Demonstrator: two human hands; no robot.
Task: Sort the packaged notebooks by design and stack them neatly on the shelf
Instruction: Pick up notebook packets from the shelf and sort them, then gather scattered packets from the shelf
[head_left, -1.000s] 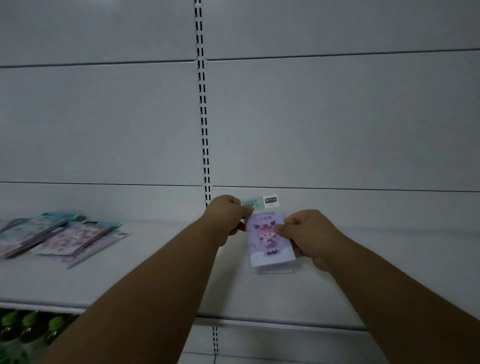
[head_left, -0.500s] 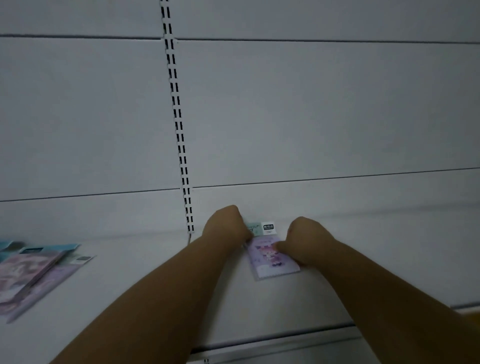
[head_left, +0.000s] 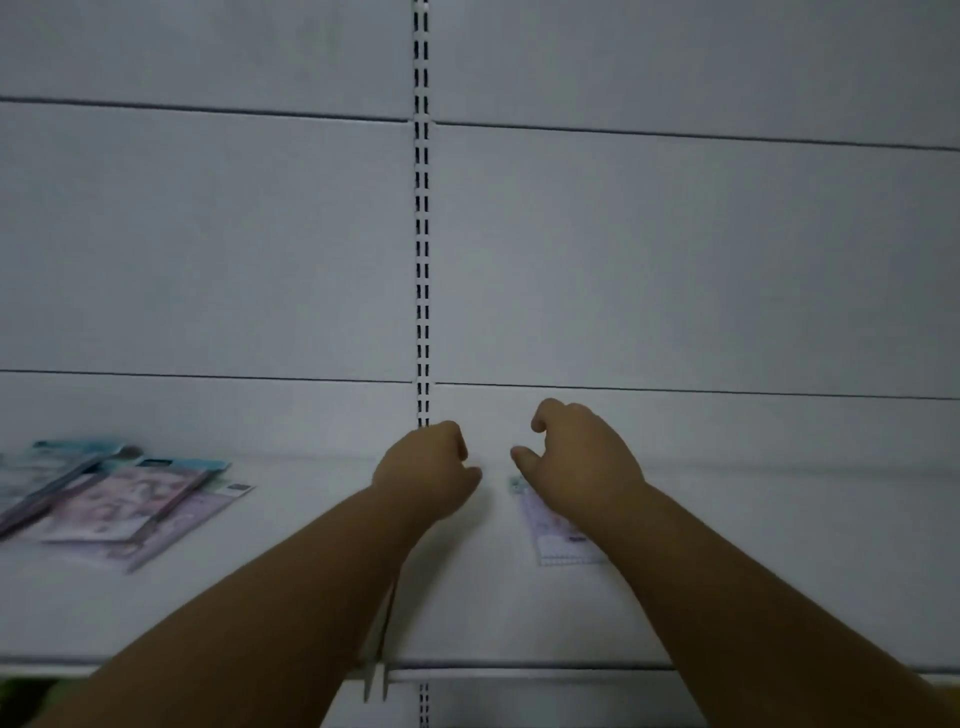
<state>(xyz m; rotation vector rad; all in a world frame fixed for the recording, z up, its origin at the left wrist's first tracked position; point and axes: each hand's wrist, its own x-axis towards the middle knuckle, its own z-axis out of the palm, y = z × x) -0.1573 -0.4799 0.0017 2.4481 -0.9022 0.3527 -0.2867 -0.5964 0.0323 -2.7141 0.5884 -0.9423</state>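
Observation:
A purple packaged notebook (head_left: 557, 540) lies flat on the white shelf (head_left: 753, 571), right of centre, its upper part hidden under my right wrist. My right hand (head_left: 579, 457) hovers just above it with thumb and fingers curled apart, gripping nothing. My left hand (head_left: 428, 465) is a loose fist to the left of the notebook, apart from it and holding nothing. At the far left of the shelf lies a loose overlapping pile of packaged notebooks (head_left: 111, 501) in purple and teal designs.
A slotted upright rail (head_left: 422, 249) runs down the white back panel between my hands. The shelf's front edge (head_left: 519, 667) crosses the bottom of the view. Something green (head_left: 23, 686) shows below the shelf at the lower left.
Both hands held the purple notebook and lowered it onto the shelf; now they have let go and moved apart, and the notebook lies flat under my right wrist.

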